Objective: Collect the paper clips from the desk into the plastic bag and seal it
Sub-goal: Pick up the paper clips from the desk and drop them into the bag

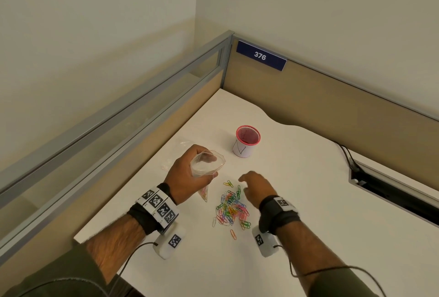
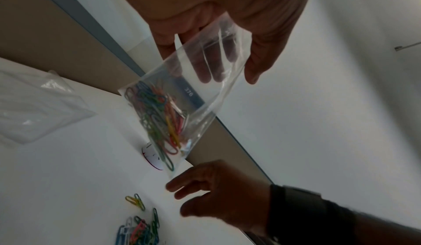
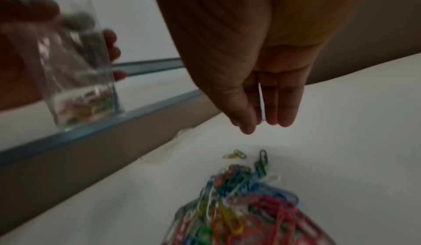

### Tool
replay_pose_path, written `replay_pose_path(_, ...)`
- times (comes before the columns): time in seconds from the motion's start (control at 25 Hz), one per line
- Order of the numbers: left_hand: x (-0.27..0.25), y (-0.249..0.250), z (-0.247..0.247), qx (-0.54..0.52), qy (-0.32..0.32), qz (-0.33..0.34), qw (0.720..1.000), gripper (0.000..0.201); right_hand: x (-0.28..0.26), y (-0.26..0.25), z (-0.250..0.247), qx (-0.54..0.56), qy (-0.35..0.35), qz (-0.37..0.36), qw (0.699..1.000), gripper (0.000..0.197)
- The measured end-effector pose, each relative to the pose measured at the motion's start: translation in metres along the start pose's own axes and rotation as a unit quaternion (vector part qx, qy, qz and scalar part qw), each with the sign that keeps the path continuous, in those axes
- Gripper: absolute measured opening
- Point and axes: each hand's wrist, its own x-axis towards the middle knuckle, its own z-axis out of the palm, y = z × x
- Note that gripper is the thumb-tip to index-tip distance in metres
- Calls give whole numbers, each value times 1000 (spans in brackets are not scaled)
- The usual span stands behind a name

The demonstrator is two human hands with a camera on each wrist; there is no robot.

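Note:
My left hand (image 1: 190,173) holds a clear plastic bag (image 1: 206,168) above the white desk (image 1: 308,201), mouth open and upward, fingers inside the opening. Several coloured paper clips (image 2: 159,121) lie in the bag's lower corner. A loose pile of coloured paper clips (image 1: 231,208) sits on the desk just right of the bag. My right hand (image 1: 255,186) hovers over the pile's far edge, fingers straight and together (image 3: 273,108), holding nothing. The pile shows blurred in the right wrist view (image 3: 239,205), and the bag (image 3: 79,79) at the left there.
A red-rimmed cup (image 1: 247,141) wrapped in white paper stands beyond the hands. More clear plastic (image 2: 36,105) lies flat on the desk at the left. Beige partition walls (image 1: 332,97) close the desk's far and left sides. A cable slot (image 1: 392,192) opens at the right.

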Motion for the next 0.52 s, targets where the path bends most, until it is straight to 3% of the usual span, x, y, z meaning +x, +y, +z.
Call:
replay_pose_path(0.2, 3, 1, -8, 7, 12, 0, 1000, 49, 25, -18, 36, -75, -59, -69, 993, 60)
replay_pose_path(0.52, 6, 3, -11, 6, 18, -7, 1000, 49, -2, 8, 48, -91, -56, -108, 988, 29)
